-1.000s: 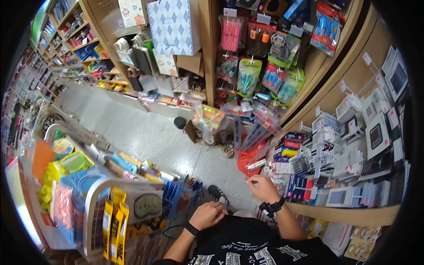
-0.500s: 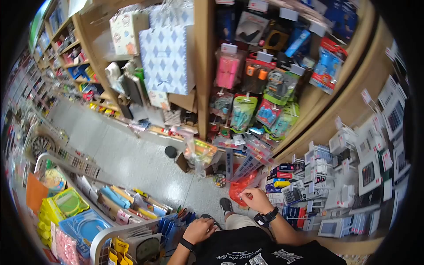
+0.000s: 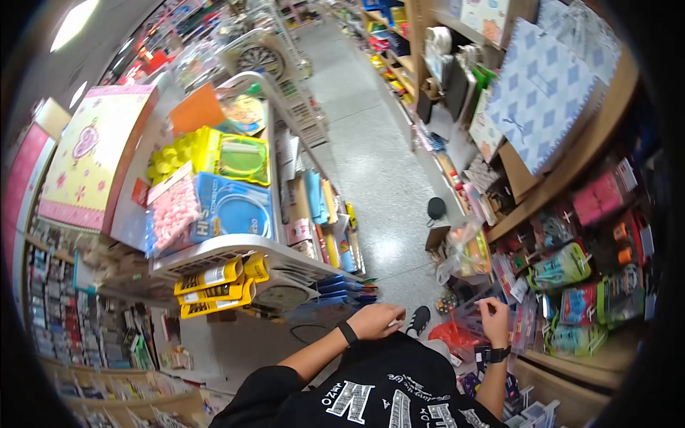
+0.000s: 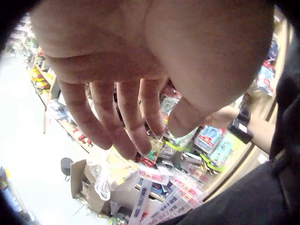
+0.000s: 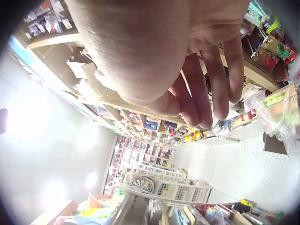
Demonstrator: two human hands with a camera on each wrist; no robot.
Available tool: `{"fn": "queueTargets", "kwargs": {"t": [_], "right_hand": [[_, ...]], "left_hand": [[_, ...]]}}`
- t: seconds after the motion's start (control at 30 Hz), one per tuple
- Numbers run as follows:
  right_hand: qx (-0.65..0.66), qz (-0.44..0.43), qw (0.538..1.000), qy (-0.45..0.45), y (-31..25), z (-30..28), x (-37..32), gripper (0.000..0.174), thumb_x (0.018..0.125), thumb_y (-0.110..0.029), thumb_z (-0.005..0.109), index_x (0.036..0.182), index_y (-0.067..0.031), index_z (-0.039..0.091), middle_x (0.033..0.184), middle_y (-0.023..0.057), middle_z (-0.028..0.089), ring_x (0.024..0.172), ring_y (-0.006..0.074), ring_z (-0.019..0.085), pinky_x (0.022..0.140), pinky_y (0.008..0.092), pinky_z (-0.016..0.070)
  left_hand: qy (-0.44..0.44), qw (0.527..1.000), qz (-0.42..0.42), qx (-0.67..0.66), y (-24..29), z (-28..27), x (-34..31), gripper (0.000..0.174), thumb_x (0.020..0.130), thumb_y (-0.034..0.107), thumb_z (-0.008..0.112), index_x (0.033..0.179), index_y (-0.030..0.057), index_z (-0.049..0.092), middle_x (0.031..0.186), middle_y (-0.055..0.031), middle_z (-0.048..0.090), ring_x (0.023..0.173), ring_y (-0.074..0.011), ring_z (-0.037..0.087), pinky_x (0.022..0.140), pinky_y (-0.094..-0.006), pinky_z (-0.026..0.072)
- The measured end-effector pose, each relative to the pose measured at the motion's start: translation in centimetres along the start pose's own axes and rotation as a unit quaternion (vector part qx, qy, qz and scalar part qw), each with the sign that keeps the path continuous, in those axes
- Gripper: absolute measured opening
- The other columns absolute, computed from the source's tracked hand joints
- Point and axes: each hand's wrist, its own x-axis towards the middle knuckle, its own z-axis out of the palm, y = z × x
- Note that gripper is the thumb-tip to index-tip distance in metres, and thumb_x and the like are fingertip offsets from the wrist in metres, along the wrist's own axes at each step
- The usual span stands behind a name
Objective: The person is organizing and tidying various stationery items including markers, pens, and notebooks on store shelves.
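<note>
My left hand (image 3: 377, 322) hovers in front of the black shirt (image 3: 357, 389). In the left wrist view its fingers (image 4: 126, 117) hang loosely bent with nothing between them. A dark band circles that wrist. To the right, my right hand (image 3: 494, 319) is raised beside the hanging packets, its fingers loosely curled. Seen from the right wrist, those fingers (image 5: 215, 84) droop apart and hold nothing. A black watch (image 3: 492, 354) sits on the right wrist. Nearest to the right hand is a red plastic bag (image 3: 453, 337) low on the floor.
A white wire rack (image 3: 214, 250) with yellow packets (image 3: 221, 285) and a blue packet (image 3: 232, 207) stands at left. Blue-checked gift bags (image 3: 542, 93) hang at right above the shelving. A cardboard box with a clear bag (image 3: 467, 250) and a black round object (image 3: 437, 207) line the grey aisle (image 3: 385, 192).
The head view has swung left, bringing the wire rack and aisle toward the middle and pushing the hanging packets right. Both hands stay in front of the body, still holding nothing.
</note>
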Motion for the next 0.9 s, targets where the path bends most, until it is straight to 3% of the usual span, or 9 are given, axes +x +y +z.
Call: {"fn": "queueTargets", "kwargs": {"t": [0.07,0.13,0.23,0.37,0.47,0.53,0.7,0.83,0.9], "right_hand": [[-0.018,0.013,1.0,-0.013,-0.8,-1.0,0.8,0.018,0.102,-0.009,0.07,0.096,0.0064,0.077,0.086,0.0079,0.076,0.077,0.0123,0.069,0.072,0.029,0.0534],[-0.021,0.011,0.998,-0.063,-0.6,-2.1,3.6,0.022,0.106,-0.012,0.069,0.097,0.0063,0.077,0.083,0.006,0.075,0.079,0.0118,0.07,0.074,0.0288,0.0539],[-0.029,-0.025,0.993,-0.112,0.2,-2.0,6.5,0.022,0.106,-0.012,0.069,0.098,0.0069,0.077,0.085,0.0064,0.077,0.079,0.0125,0.071,0.075,0.029,0.0551],[-0.033,-0.025,0.987,-0.156,-3.1,0.2,10.2,0.02,0.104,-0.013,0.071,0.099,0.0056,0.078,0.091,0.0112,0.08,0.087,0.0159,0.076,0.081,0.0304,0.0582],[-0.04,-0.078,0.977,-0.194,-3.8,3.2,12.1,0.018,0.101,-0.013,0.073,0.1,0.0042,0.079,0.09,0.0142,0.079,0.086,0.0211,0.078,0.08,0.0328,0.0599],[-0.057,-0.128,0.957,-0.253,-7.3,5.1,14.6,0.017,0.1,-0.013,0.074,0.101,0.0035,0.078,0.091,0.015,0.078,0.085,0.0242,0.078,0.08,0.034,0.0598],[-0.12,-0.188,0.898,-0.379,-12.1,11.1,19.7,0.018,0.099,-0.016,0.075,0.103,0.0013,0.078,0.095,0.0164,0.079,0.086,0.0295,0.078,0.081,0.0387,0.0605],[-0.112,-0.233,0.843,-0.472,-15.1,16.5,24.4,0.027,0.099,-0.017,0.076,0.122,-0.0029,0.075,0.115,0.0187,0.077,0.099,0.0322,0.077,0.087,0.0413,0.0608],[-0.102,-0.309,0.815,-0.479,-16.6,19.5,26.4,0.038,0.097,-0.015,0.078,0.133,-0.0046,0.07,0.121,0.0189,0.075,0.104,0.036,0.076,0.093,0.0437,0.0606]], "left_hand": [[0.078,0.994,-0.022,-0.076,1.0,-1.2,0.0,0.021,0.106,0.025,0.067,0.113,0.0053,0.064,0.1,-0.0145,0.071,0.097,-0.0345,0.072,0.085,-0.0459,0.0576],[0.158,0.974,-0.082,-0.138,0.8,0.0,-0.6,0.021,0.105,0.021,0.069,0.118,0.0044,0.066,0.103,-0.0137,0.073,0.094,-0.0292,0.074,0.083,-0.0415,0.0584],[0.201,0.947,-0.154,-0.199,0.5,1.0,-1.6,0.023,0.104,0.017,0.07,0.122,0.0037,0.068,0.105,-0.0121,0.074,0.089,-0.0233,0.073,0.082,-0.0373,0.058],[0.253,0.914,-0.188,-0.257,1.3,1.7,-0.8,0.022,0.103,0.014,0.067,0.121,0.0019,0.066,0.104,-0.0153,0.073,0.088,-0.0275,0.073,0.083,-0.0402,0.058],[0.269,0.902,-0.198,-0.272,1.6,2.3,0.3,0.022,0.103,0.014,0.067,0.122,0.0019,0.067,0.101,-0.0146,0.073,0.087,-0.0264,0.072,0.082,-0.0389,0.0576],[0.309,0.892,-0.173,-0.281,0.6,2.4,2.4,0.026,0.103,0.016,0.071,0.126,0.0029,0.068,0.105,-0.008,0.075,0.086,-0.019,0.07,0.079,-0.0344,0.0561],[0.344,0.868,-0.177,-0.312,-1.2,2.3,7.3,0.028,0.103,0.016,0.071,0.127,0.0033,0.067,0.11,-0.0088,0.074,0.087,-0.0189,0.07,0.079,-0.0348,0.0564],[0.37,0.854,-0.219,-0.291,-1.5,1.9,9.3,0.026,0.1,0.016,0.07,0.123,0.0031,0.067,0.107,-0.0126,0.07,0.091,-0.0244,0.074,0.081,-0.0382,0.0584],[0.392,0.855,-0.216,-0.263,-1.1,0.4,8.8,0.023,0.101,0.016,0.069,0.12,0.0026,0.068,0.109,-0.0149,0.07,0.094,-0.0281,0.076,0.082,-0.0401,0.0595]]}}
